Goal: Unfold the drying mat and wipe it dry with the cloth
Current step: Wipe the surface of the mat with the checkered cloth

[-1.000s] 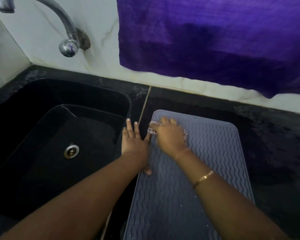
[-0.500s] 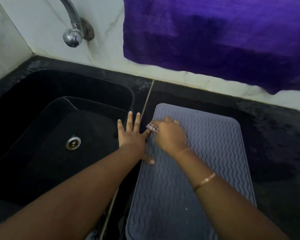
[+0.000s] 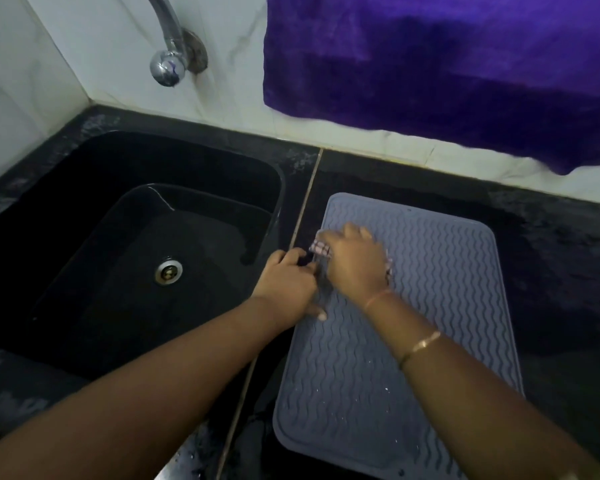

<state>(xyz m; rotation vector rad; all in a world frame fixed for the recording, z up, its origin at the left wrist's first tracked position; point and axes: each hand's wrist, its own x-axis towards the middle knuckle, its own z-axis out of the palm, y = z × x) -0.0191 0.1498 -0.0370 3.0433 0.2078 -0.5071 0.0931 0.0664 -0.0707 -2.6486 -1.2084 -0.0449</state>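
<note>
The grey drying mat (image 3: 430,306) with wavy ridges lies unfolded and flat on the black counter, right of the sink. My right hand (image 3: 355,263) presses a small checked cloth (image 3: 321,249) onto the mat's far left part; most of the cloth is hidden under the palm. My left hand (image 3: 288,280) rests at the mat's left edge with fingers curled, thumb on the mat, touching the cloth's near corner. Small white specks dot the mat's near half.
A black sink (image 3: 125,258) with a steel drain (image 3: 168,270) sits to the left. A chrome tap (image 3: 168,60) juts from the white tiled wall. A purple towel (image 3: 447,64) hangs on the wall above the mat. The black counter (image 3: 561,271) extends right.
My left hand's fingers, spread flat before, have curled in at the mat's edge. My right hand with the cloth has stayed at the mat's far left part. The view has shifted slightly.
</note>
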